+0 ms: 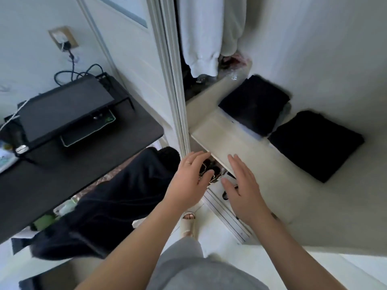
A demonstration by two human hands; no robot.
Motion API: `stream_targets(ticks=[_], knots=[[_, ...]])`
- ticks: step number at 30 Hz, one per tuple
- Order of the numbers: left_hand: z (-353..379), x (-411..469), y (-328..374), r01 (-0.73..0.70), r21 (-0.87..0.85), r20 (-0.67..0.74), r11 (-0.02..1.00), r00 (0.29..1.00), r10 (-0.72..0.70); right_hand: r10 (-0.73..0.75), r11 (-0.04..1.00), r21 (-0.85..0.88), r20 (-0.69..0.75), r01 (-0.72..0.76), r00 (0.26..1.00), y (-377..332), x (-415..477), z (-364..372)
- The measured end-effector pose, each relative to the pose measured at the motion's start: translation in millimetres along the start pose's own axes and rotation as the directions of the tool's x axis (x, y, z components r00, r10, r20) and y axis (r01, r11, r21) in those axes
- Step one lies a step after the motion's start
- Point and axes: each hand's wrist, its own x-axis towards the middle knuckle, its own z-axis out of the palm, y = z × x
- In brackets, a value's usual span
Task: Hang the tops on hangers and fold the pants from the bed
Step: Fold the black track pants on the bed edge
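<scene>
Two folded black pants lie side by side on a white wardrobe shelf (240, 143): one (254, 103) farther back, the other (316, 143) nearer on the right. White tops (201, 34) hang inside the wardrobe above the shelf. A dark garment (117, 195) is draped over the desk's edge at the lower left. My left hand (188, 181) and my right hand (244, 189) hover with fingers spread and straight in front of the shelf's front edge, holding nothing.
A sliding wardrobe door frame (176, 80) stands just left of the shelf. A black desk (69, 160) with a monitor stand, cables and a wall socket is at the left. Small dark items lie below the shelf. My sandalled foot (188, 225) stands on the white floor.
</scene>
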Motion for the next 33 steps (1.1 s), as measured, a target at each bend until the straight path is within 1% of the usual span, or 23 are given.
stream_targets(ticks=[2,4,6,9,11,13,17,19,22,25,28,30,32,33], knots=[[-18,-27,-5,-0.027,0.045,-0.156,0.999,0.987,0.034,-0.087,0.994,0.068,0.026,0.085,0.996,-17,-4,11],[-34,-52,-16,-0.025,0.158,-0.318,0.987,0.945,0.075,-0.154,0.985,0.091,0.046,0.149,0.987,-33,-4,23],[-47,-77,-30,0.064,0.256,-0.442,0.965,0.895,0.057,-0.201,0.975,0.112,0.091,0.190,0.975,-50,-4,37],[-65,-111,-50,0.267,0.311,-0.533,0.912,0.844,-0.066,-0.279,0.958,0.116,0.190,0.261,0.941,-74,-7,59],[-77,-132,-64,0.391,0.315,-0.550,0.865,0.818,-0.169,-0.331,0.944,0.087,0.230,0.319,0.915,-89,-9,74],[-91,-153,-81,0.479,0.309,-0.556,0.822,0.792,-0.253,-0.374,0.925,0.020,0.242,0.381,0.895,-105,-11,89],[-127,-194,-118,0.581,0.254,-0.526,0.773,0.754,-0.393,-0.450,0.856,-0.149,0.258,0.495,0.855,-136,-17,122],[-144,-211,-133,0.604,0.237,-0.494,0.761,0.749,-0.440,-0.442,0.826,-0.230,0.304,0.515,0.844,-151,-19,141],[-161,-228,-150,0.545,0.216,-0.472,0.810,0.784,-0.402,-0.404,0.806,-0.303,0.347,0.508,0.847,-172,-25,168],[-169,-233,-159,0.445,0.126,-0.443,0.887,0.825,-0.351,-0.381,0.809,-0.352,0.297,0.471,0.876,-186,-31,185],[-173,-237,-161,0.375,0.084,-0.490,0.923,0.822,-0.289,-0.355,0.816,-0.389,0.245,0.427,0.902,-200,-34,195],[-178,-238,-162,0.372,0.109,-0.503,0.922,0.820,-0.272,-0.351,0.809,-0.414,0.231,0.418,0.907,-210,-39,204],[-186,-238,-164,0.404,0.114,-0.473,0.907,0.825,-0.308,-0.342,0.811,-0.426,0.210,0.401,0.916,-220,-46,214],[-190,-239,-164,0.419,0.086,-0.460,0.904,0.821,-0.337,-0.336,0.814,-0.430,0.202,0.391,0.920,-224,-49,217]])
